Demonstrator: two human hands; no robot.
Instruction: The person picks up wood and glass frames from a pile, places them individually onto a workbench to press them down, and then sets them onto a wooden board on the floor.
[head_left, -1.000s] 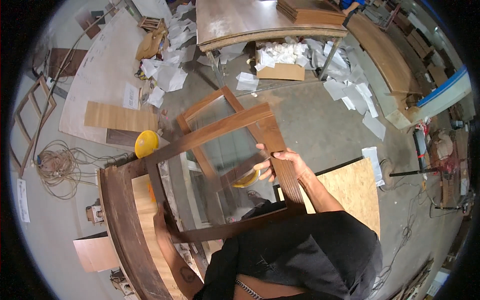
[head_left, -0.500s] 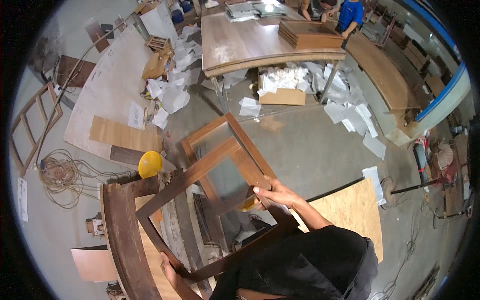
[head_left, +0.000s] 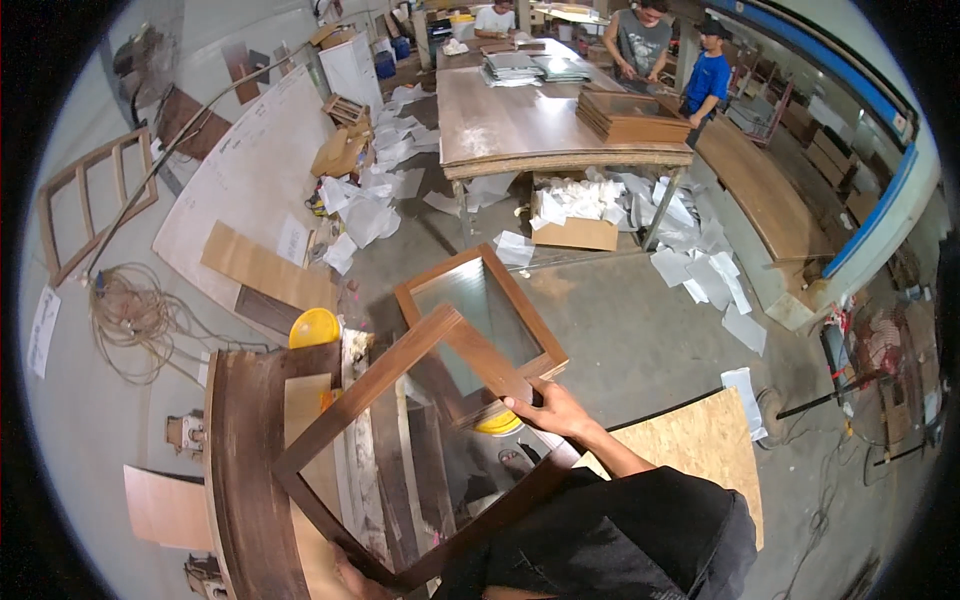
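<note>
A brown wooden frame (head_left: pixel 368 387) with a see-through middle is held tilted in front of me. My right hand (head_left: pixel 555 410) is closed round its right side, thumb on top. Low at the near left corner, my left hand (head_left: pixel 352 574) grips the frame's lower edge; it is partly blurred and its fingers are mostly hidden. Just beyond, a second wooden frame with a glass pane (head_left: pixel 522 307) is partly covered by the first. Whether the two frames touch, I cannot tell.
A dark wooden bench (head_left: pixel 235 440) stands at my left, with a yellow round container (head_left: pixel 314 328) behind it. Plywood (head_left: pixel 690 460) lies to the right. Across the floor, a large table (head_left: pixel 490 110) carries stacked frames (head_left: pixel 632 115). Several people stand around it; paper sheets litter the floor.
The view has tilted up, showing more of the far table and the people. My left hand appears lower in the picture. Both hands still hold the frame.
</note>
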